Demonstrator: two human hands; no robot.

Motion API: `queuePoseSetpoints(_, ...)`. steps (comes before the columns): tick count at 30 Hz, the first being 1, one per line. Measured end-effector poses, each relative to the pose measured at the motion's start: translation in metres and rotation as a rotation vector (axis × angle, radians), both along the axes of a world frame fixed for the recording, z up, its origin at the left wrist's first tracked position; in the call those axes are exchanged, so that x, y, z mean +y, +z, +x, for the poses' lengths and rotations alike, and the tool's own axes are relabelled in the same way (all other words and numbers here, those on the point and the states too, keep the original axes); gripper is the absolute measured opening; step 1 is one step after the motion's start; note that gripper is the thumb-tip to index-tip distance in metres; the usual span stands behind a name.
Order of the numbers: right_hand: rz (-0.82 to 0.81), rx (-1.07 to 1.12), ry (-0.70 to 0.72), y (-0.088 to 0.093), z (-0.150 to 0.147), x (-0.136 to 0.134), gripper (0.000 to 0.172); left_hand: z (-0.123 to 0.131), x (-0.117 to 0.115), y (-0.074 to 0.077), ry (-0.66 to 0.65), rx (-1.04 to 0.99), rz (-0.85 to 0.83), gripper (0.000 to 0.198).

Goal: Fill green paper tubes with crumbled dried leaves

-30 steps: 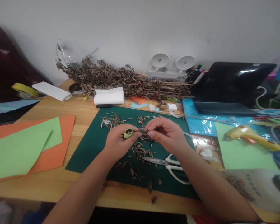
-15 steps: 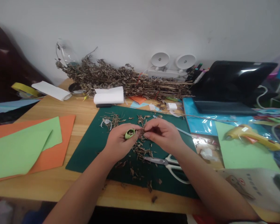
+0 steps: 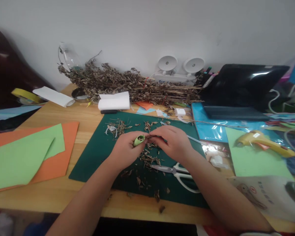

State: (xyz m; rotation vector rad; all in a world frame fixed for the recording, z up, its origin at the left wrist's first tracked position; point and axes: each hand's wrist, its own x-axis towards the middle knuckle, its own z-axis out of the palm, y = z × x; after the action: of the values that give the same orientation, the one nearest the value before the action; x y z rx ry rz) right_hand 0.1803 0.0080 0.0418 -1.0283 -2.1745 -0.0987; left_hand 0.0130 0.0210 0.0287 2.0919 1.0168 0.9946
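My left hand (image 3: 125, 149) is closed around a small light-green rolled tube (image 3: 138, 141), with dark dry bits showing in its open end. Close against it, my right hand (image 3: 174, 140) pinches a bit of dried plant at the tube's far side; the fingers hide most of that piece. Both hands are above a dark green cutting mat (image 3: 93, 157). Crumbled dried leaves (image 3: 149, 160) lie scattered under them. White-handled scissors (image 3: 171, 170) rest on the mat beneath my right forearm, blades partly apart. A small heap of thin stems (image 3: 119, 126) sits at the mat's upper left.
Behind the mat, a long bundle of dried plants (image 3: 113, 78) lies along the wall, with a white paper roll (image 3: 114, 101) before it. Green and orange sheets (image 3: 19, 154) are at left. To the right are a yellow glue gun (image 3: 265, 142), a blue packet (image 3: 211, 129) and a dark screen (image 3: 245, 85).
My right hand has moved slightly left, its fingers closing in on my left hand. The green tube has tilted a little, and its open end has turned.
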Motion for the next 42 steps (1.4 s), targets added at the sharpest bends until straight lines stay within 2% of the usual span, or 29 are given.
queuePoseSetpoints(6,0.097,0.078,0.028,0.001,0.003,0.002,0.013,0.0,0.001,-0.001,0.006,-0.062,-0.202,0.022)
queuePoseSetpoints(11,0.103,0.038,0.153,0.004,0.002,0.0,0.012,0.001,0.002,-0.001,0.008,-0.046,-0.279,0.024)
queuePoseSetpoints(15,0.039,-0.03,0.161,0.002,0.0,-0.001,0.015,0.0,0.001,0.001,-0.026,-0.001,-0.242,0.027)
queuePoseSetpoints(19,-0.049,-0.079,0.085,0.0,0.0,-0.002,0.013,0.0,0.001,0.006,-0.086,0.093,-0.175,0.027)
queuePoseSetpoints(25,0.025,-0.238,0.042,0.003,0.001,-0.003,0.011,0.0,0.001,0.003,-0.131,0.125,-0.133,0.042)
queuePoseSetpoints(30,0.037,-0.27,0.095,0.005,0.002,-0.002,0.013,-0.003,0.002,-0.003,-0.148,0.186,-0.104,0.057)
queuePoseSetpoints(34,0.031,-0.185,0.141,0.005,0.005,0.002,0.012,-0.003,0.001,-0.004,-0.163,0.155,-0.051,0.054)
queuePoseSetpoints(38,-0.053,0.039,0.126,0.01,0.007,0.002,0.011,-0.002,-0.001,-0.003,-0.174,0.078,-0.016,0.057)
queuePoseSetpoints(42,-0.091,0.188,0.139,0.017,0.004,-0.006,0.008,-0.001,-0.002,-0.002,-0.159,0.126,0.008,0.064)
